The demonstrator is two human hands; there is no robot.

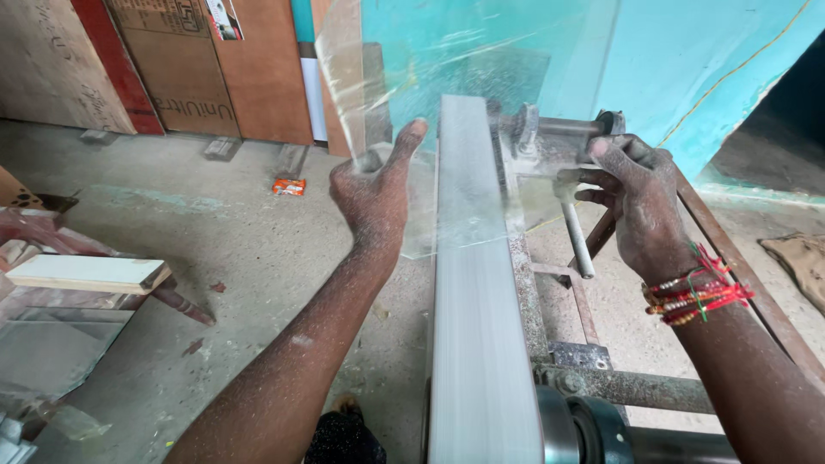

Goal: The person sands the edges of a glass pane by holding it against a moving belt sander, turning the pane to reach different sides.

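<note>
Clear glass pane (447, 129) stands nearly upright, its lower edge meeting the long pale grey sanding belt (468, 283) that runs away from the viewer on a rusty steel machine frame (601, 382); the belt surface looks streaked, so judged to be running. Left hand (374, 193) is on the pane's left side, fingers (411, 137) extended upward and pressed flat along the glass, thumb side wrapped about the lower corner, so a loose open-palmed grip rather than a clenched one. Right hand (640, 206) takes the pane's right edge, fingers (580, 179) curled in and closed on the glass, red thread bangles (696, 296) at the wrist; it sits just beside a grey metal rod handle (577, 236) and the far roller housing (554, 129), apart from the rod as far as can be told. White dust coats both hands and the belt's surround. Judgement on doing this well: keep the edge square across the belt with even, light pressure from both sides, fingers well above the contact line, and let the pane travel steadily so no spot overheats or chips. A corner dipping into the belt is the likeliest fault. Elsewhere: dusty concrete floor (215, 249), a white-faced board offcut (86, 273) at left, brown plywood sheets (206, 69) leaning behind, turquoise wall (687, 60).
</note>
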